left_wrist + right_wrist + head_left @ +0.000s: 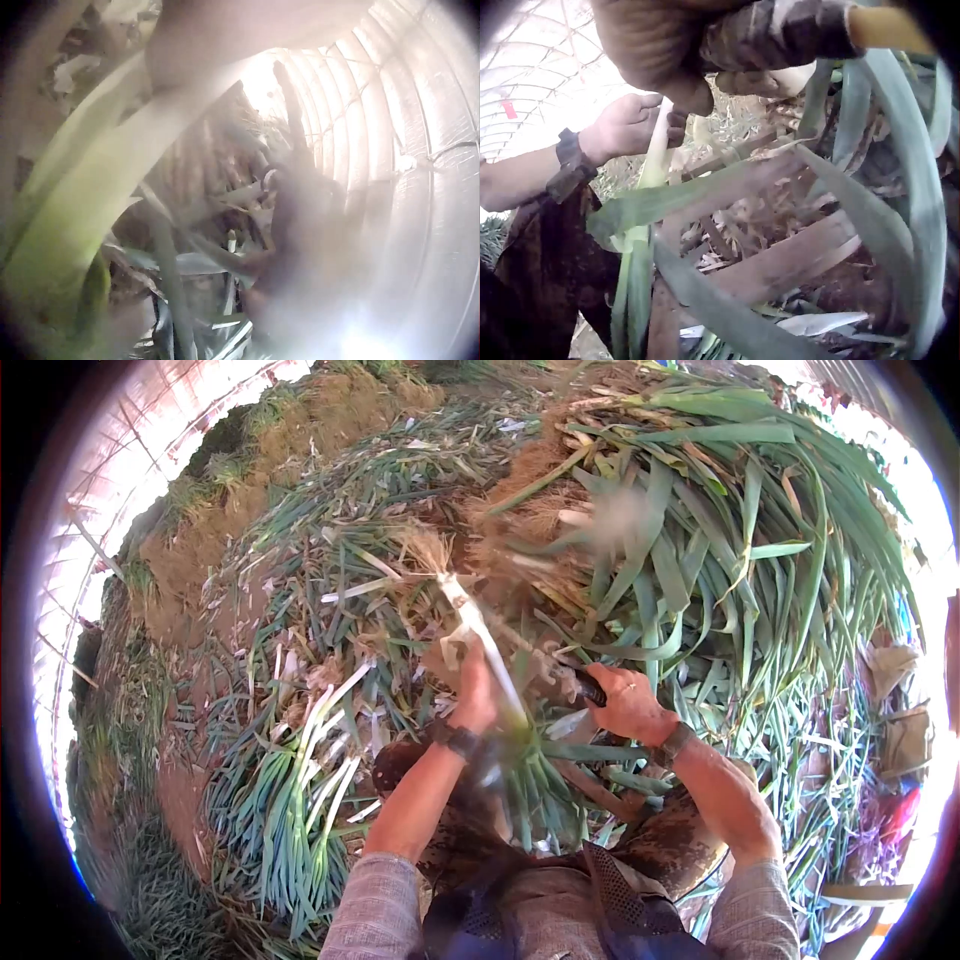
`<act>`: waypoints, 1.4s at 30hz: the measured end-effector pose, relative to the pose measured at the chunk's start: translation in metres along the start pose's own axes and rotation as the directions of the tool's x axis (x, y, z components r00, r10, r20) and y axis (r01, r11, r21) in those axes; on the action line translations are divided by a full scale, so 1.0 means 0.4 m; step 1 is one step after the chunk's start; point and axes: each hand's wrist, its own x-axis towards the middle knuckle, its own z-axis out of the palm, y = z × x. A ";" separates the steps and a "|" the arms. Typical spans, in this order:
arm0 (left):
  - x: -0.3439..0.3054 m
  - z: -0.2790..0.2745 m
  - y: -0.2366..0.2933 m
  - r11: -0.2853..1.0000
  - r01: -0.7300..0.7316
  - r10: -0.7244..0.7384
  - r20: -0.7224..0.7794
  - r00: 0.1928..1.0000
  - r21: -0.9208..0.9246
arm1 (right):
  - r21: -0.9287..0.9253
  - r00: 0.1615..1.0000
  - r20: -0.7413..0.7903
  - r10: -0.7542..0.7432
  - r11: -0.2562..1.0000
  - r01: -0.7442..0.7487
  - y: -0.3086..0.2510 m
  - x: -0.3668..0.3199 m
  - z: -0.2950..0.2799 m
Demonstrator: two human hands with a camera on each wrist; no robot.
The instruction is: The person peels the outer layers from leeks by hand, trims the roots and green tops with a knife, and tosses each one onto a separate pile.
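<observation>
Gripping leek (482, 640), left hand (475, 698) fisted.

Daylight came hard through the translucent tunnel cover (420, 112), blown white at the head view's rim. Fisheye bent the edges. Left wrist view hazy with glare; leaf pile (700, 560) partly smeared by blur
</observation>
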 end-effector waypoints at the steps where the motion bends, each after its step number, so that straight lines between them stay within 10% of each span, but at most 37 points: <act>1: 0.010 -0.013 -0.003 0.997 -0.068 0.068 0.013 0.998 0.036 | 0.006 0.998 0.067 -0.006 1.000 0.005 0.001 0.005 0.000; 10: -0.006 -0.065 0.006 0.984 -0.055 0.067 -0.070 0.995 0.167 | 0.074 0.994 0.028 -0.103 0.992 0.100 -0.015 0.014 0.031; 12: -0.012 -0.066 0.005 0.982 -0.067 0.078 -0.057 0.995 0.175 | 0.018 0.994 0.071 0.077 0.997 -0.079 -0.030 0.011 0.023; 18: -0.001 -0.056 0.000 0.982 0.188 -0.189 -0.167 0.968 -0.022 | 0.011 0.993 0.115 -0.001 1.000 0.000 -0.029 -0.014 -0.015; 22: -0.062 -0.006 0.040 0.968 0.242 -0.244 0.022 0.970 0.059 | 0.007 0.994 0.113 0.006 1.000 -0.007 -0.008 -0.036 -0.031; 42: -0.049 0.039 -0.039 0.993 0.052 -0.046 -0.061 0.997 0.101 | -0.005 0.998 -0.049 0.028 1.000 -0.028 -0.004 -0.083 -0.075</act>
